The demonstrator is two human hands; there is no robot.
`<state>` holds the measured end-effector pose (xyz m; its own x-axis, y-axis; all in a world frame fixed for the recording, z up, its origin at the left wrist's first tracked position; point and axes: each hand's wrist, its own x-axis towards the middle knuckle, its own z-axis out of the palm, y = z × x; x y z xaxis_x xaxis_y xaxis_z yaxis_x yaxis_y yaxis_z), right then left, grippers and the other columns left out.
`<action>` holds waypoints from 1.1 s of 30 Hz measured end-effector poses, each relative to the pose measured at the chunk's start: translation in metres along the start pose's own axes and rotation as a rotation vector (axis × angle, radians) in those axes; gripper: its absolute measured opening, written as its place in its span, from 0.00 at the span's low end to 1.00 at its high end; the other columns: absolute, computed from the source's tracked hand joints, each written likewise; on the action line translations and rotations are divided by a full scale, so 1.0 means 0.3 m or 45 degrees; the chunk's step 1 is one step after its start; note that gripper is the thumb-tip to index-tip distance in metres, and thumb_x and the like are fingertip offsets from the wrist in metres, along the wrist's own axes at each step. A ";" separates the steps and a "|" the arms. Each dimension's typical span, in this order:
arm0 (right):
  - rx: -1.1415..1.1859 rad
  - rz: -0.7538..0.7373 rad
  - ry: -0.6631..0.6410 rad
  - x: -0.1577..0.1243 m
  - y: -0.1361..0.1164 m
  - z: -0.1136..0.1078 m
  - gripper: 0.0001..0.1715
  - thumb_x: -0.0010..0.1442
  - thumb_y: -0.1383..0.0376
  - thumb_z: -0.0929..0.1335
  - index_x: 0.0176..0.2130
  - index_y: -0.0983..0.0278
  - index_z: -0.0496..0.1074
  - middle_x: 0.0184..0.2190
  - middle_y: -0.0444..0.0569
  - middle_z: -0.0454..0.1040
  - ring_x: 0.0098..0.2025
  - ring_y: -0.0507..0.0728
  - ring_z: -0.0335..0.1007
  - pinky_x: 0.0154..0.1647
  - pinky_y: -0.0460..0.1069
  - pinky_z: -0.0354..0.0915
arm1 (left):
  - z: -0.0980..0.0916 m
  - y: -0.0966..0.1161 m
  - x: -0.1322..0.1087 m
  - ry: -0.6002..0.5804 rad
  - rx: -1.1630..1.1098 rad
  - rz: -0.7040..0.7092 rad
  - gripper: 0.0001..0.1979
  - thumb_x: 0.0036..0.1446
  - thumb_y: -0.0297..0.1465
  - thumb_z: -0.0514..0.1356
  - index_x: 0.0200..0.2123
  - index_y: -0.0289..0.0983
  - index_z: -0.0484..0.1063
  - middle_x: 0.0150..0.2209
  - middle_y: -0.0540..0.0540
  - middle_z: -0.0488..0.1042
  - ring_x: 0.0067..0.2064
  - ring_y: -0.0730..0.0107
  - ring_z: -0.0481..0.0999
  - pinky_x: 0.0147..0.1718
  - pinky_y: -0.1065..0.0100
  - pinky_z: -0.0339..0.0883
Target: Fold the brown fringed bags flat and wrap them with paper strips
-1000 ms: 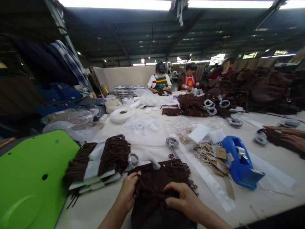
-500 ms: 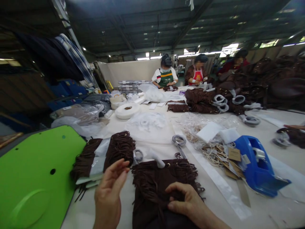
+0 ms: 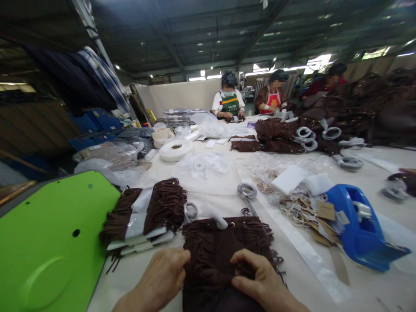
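Observation:
A dark brown fringed bag (image 3: 224, 251) lies flat in front of me, with gold eyelets along its top edge and a white wrapped piece (image 3: 221, 222) on that edge. At the bag's left side, my left hand (image 3: 164, 273) is closed with its fingertips at the fringe; what it pinches is mostly hidden. My right hand (image 3: 256, 275) rests on the right part of the bag, thumb and forefinger curved and apart. To the left lies another folded fringed bag (image 3: 165, 201) with a pale band round it and white sheets beneath.
A green board (image 3: 48, 242) stands at left. On the right are a blue tape dispenser (image 3: 360, 229), cardboard tags (image 3: 326, 211) and a long white strip (image 3: 305, 242). Plastic bags (image 3: 203, 167) and a white roll (image 3: 175, 150) lie farther back. Co-workers sit across the table (image 3: 224, 195).
My left hand has come down from above the table to the bag's left edge, and its fingers have closed. My right hand stays nearly in place. The view has shifted slightly.

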<state>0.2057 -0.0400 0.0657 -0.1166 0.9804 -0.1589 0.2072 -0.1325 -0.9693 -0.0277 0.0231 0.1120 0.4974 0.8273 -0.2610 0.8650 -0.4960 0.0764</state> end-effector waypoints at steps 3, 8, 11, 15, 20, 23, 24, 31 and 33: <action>0.073 0.037 -0.049 0.002 -0.006 0.006 0.12 0.42 0.64 0.67 0.31 0.64 0.67 0.21 0.40 0.63 0.26 0.51 0.58 0.28 0.44 0.55 | 0.007 -0.053 -0.018 0.200 0.125 -0.145 0.16 0.52 0.19 0.45 0.31 0.37 0.71 0.32 0.42 0.75 0.37 0.60 0.74 0.37 0.61 0.65; -0.061 -0.068 -0.050 0.004 -0.013 0.012 0.12 0.43 0.63 0.66 0.31 0.65 0.68 0.22 0.42 0.64 0.26 0.52 0.59 0.28 0.45 0.56 | 0.032 0.083 0.000 0.204 -0.455 0.337 0.27 0.49 0.29 0.57 0.54 0.41 0.61 0.55 0.42 0.66 0.55 0.59 0.64 0.53 0.58 0.57; -0.122 -0.144 -0.039 -0.008 0.003 0.009 0.12 0.45 0.63 0.66 0.34 0.64 0.70 0.24 0.43 0.67 0.27 0.52 0.61 0.28 0.45 0.58 | 0.026 0.165 0.045 -0.054 -0.760 0.176 0.22 0.40 0.28 0.62 0.44 0.39 0.71 0.39 0.47 0.73 0.43 0.61 0.69 0.45 0.62 0.60; -0.031 -0.166 -0.016 -0.034 0.049 0.003 0.18 0.46 0.64 0.68 0.40 0.63 0.70 0.26 0.44 0.70 0.26 0.51 0.62 0.27 0.44 0.59 | 0.012 0.120 0.094 -0.283 -1.207 0.009 0.04 0.37 0.25 0.58 0.23 0.35 0.70 0.17 0.57 0.58 0.23 0.76 0.57 0.22 0.73 0.49; 0.430 -0.101 0.050 -0.045 0.051 -0.004 0.19 0.47 0.61 0.72 0.40 0.62 0.70 0.27 0.43 0.71 0.27 0.49 0.62 0.28 0.43 0.58 | 0.018 -0.045 0.080 0.245 -0.593 -0.400 0.07 0.46 0.25 0.52 0.26 0.36 0.69 0.20 0.52 0.66 0.26 0.68 0.67 0.27 0.68 0.58; 0.556 -0.068 0.089 -0.039 0.010 -0.008 0.18 0.46 0.59 0.73 0.38 0.61 0.72 0.27 0.43 0.72 0.29 0.48 0.63 0.31 0.43 0.58 | 0.029 -0.046 0.044 0.522 -0.391 -0.194 0.15 0.51 0.31 0.53 0.43 0.38 0.70 0.44 0.42 0.74 0.47 0.56 0.70 0.46 0.56 0.61; 0.553 -0.071 0.090 -0.036 -0.001 -0.008 0.17 0.46 0.59 0.73 0.37 0.61 0.72 0.27 0.43 0.72 0.29 0.49 0.63 0.31 0.43 0.58 | 0.032 -0.021 0.036 0.524 -0.433 -0.022 0.19 0.52 0.33 0.54 0.49 0.40 0.67 0.51 0.42 0.70 0.53 0.56 0.66 0.51 0.55 0.58; 0.311 -0.205 0.147 -0.055 0.004 -0.020 0.15 0.52 0.55 0.70 0.38 0.60 0.72 0.27 0.44 0.72 0.31 0.51 0.67 0.32 0.44 0.63 | 0.060 0.233 0.079 -0.015 -0.571 0.369 0.14 0.50 0.34 0.60 0.41 0.37 0.71 0.38 0.45 0.75 0.42 0.60 0.70 0.50 0.53 0.56; 0.144 -0.256 0.201 -0.080 0.020 -0.033 0.14 0.55 0.55 0.67 0.39 0.60 0.72 0.27 0.44 0.72 0.29 0.51 0.68 0.31 0.44 0.64 | 0.062 0.237 0.099 -0.064 -0.747 0.284 0.09 0.46 0.35 0.62 0.31 0.37 0.73 0.29 0.49 0.74 0.35 0.65 0.70 0.40 0.63 0.60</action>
<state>0.2195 -0.0630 0.0656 0.0102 0.9981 0.0614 0.0843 0.0603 -0.9946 0.0474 0.0074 0.0919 0.6788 0.7001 -0.2218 0.6401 -0.4160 0.6459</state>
